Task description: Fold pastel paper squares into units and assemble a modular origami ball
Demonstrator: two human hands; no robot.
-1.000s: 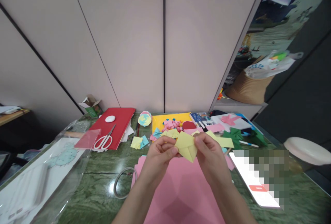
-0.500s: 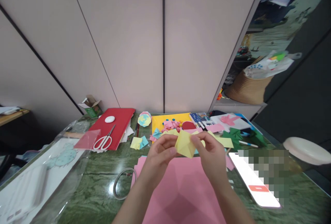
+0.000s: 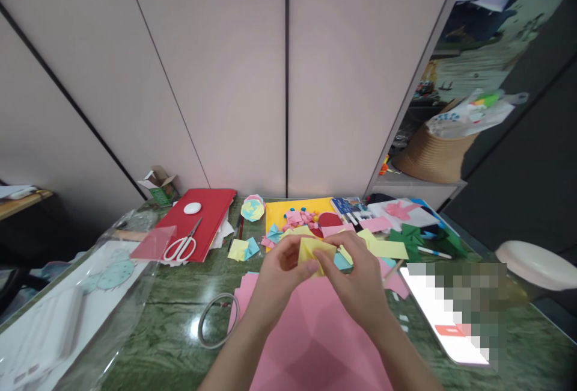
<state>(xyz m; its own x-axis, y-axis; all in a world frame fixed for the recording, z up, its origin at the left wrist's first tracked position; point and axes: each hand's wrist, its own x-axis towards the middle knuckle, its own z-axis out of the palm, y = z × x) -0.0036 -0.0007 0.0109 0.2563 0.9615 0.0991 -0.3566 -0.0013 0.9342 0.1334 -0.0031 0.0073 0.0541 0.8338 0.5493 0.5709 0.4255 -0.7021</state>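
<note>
A small piece of folded yellow paper (image 3: 311, 249) is held up between my two hands, above the far edge of a large pink sheet (image 3: 322, 331). My left hand (image 3: 282, 270) pinches its left side, with the thumb across the front. From the right, my right hand (image 3: 356, 274) grips it, thumb pressed on the near face and fingers behind. Part of the paper is hidden by both thumbs. Behind the hands lie yellow paper strips (image 3: 390, 249) and a heap of small pink folded pieces (image 3: 300, 218).
White-handled scissors (image 3: 183, 246) rest on a red folder (image 3: 198, 213) at the left. A roll of tape (image 3: 201, 322) lies left of the pink sheet. On the right are a bright phone (image 3: 437, 313), green paper shapes (image 3: 410, 234) and a white oval object (image 3: 536, 263).
The yellow paper has turned and tilted, and shows less of its face. My hands have come closer together, with my right thumb moved left onto the paper's front.
</note>
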